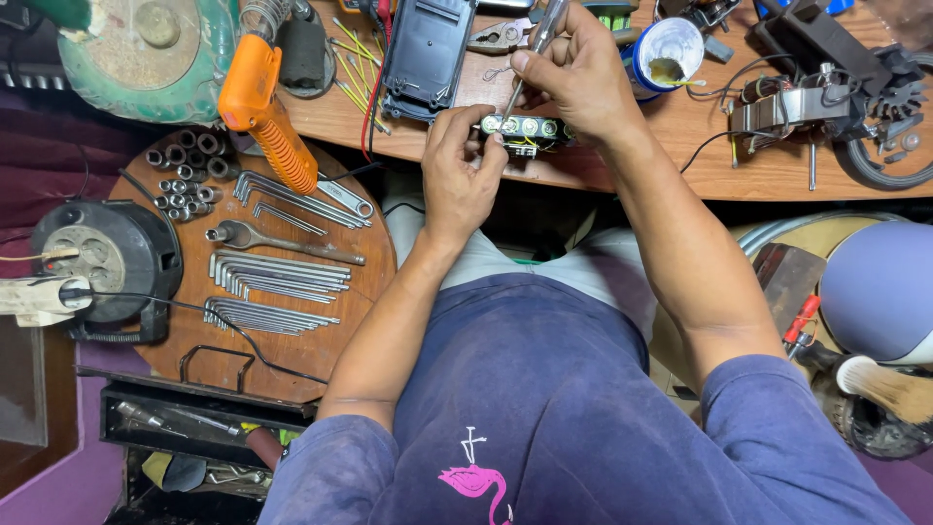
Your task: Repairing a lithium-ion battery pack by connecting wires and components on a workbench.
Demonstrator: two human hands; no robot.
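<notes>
My left hand [459,167] grips the left end of a small battery pack [530,130], a row of round cells with silver tops, lying at the front edge of the wooden workbench [622,173]. My right hand [575,70] holds a thin screwdriver [537,44] like a pen. Its metal tip touches the top of the cells near the pack's left end. A black plastic casing [425,53] lies just behind my left hand.
An orange-handled soldering gun [260,105] hangs over a round wooden board [262,262] with hex keys, a ratchet and sockets. A cable reel [102,258] sits left. Pliers [498,37], a tin of paste [666,51] and motor parts [826,92] crowd the bench.
</notes>
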